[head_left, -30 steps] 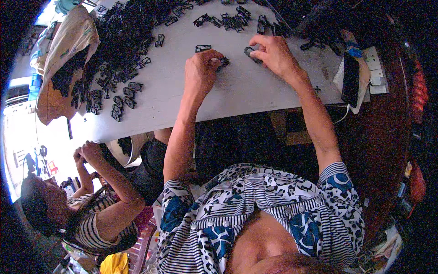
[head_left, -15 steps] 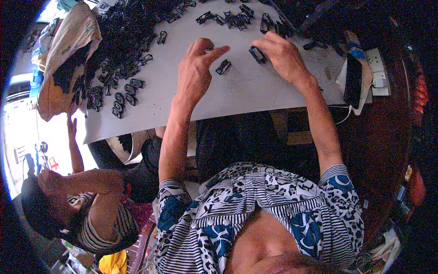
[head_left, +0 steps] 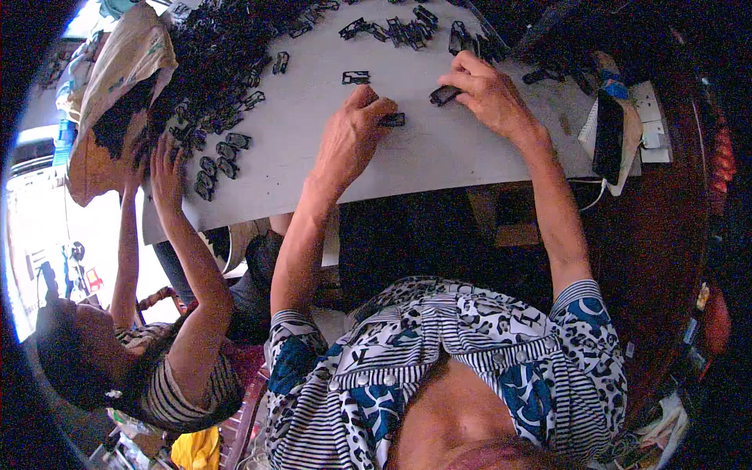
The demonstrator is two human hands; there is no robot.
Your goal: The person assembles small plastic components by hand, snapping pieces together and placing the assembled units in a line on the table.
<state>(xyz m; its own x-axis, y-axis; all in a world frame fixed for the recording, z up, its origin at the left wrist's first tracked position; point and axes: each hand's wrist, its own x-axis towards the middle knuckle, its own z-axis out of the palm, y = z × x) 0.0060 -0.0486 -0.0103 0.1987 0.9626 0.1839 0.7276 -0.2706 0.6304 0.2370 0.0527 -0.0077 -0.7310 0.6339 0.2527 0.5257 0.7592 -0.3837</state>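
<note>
My left hand (head_left: 354,129) is closed, thumb and fingers pinching a small black plastic frame (head_left: 394,120) at the tabletop; its left end is hidden by the fingers. To the right, my right hand (head_left: 487,95) grips another black plastic part (head_left: 445,95) between thumb and fingers, its dark long side showing. A rectangular black open frame (head_left: 356,77) lies on the table just beyond my left hand. Several similar black parts (head_left: 409,33) sit in a loose group farther back, and more (head_left: 462,37) stand beyond my right hand.
A large heap of black parts (head_left: 219,47) covers the table's far left, beside an open sack (head_left: 145,47). Small black parts (head_left: 227,157) lie near the left edge. A co-worker's hand (head_left: 166,168) touches there. A power strip (head_left: 650,125) and white cable are at right.
My left hand has moved nearer and right, from the frame now lying beyond it to the other frame. The part in my right hand has turned. The co-worker's hands have reached the left pile.
</note>
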